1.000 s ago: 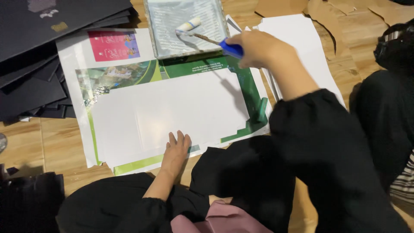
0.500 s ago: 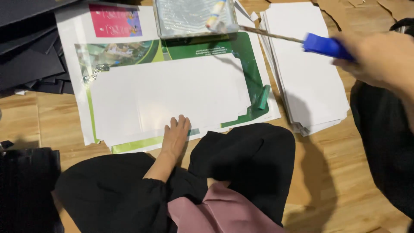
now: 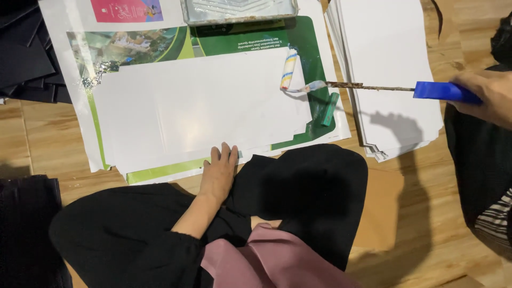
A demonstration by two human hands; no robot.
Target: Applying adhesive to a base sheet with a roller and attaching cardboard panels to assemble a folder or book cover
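Left hand: the left hand (image 3: pixel 220 173) lies flat and open, palm down, fingertips pressing the near edge of the white sheet (image 3: pixel 202 106); it holds nothing.
Right hand: the right hand (image 3: pixel 485 96) is closed around the blue handle (image 3: pixel 442 92) of a small paint roller (image 3: pixel 289 69), at the right edge of the view.
Roller: its thin, crusted metal rod runs left from the handle across the stack of white sheets (image 3: pixel 389 64); the pale roller head sits at the right edge of the white sheet, over the green poster (image 3: pixel 314 48). Whether the head touches the paper I cannot tell.
White sheet: lies flat on the green poster, which rests on the wooden floor (image 3: pixel 426 213).
Tray: a metal tray (image 3: pixel 240 13) sits at the top edge of the poster, beyond the roller.
Left side: dark boards (image 3: pixel 26 58) are piled beside the poster.
Lap: black clothing and a pink cloth (image 3: pixel 272 261) fill the near foreground.
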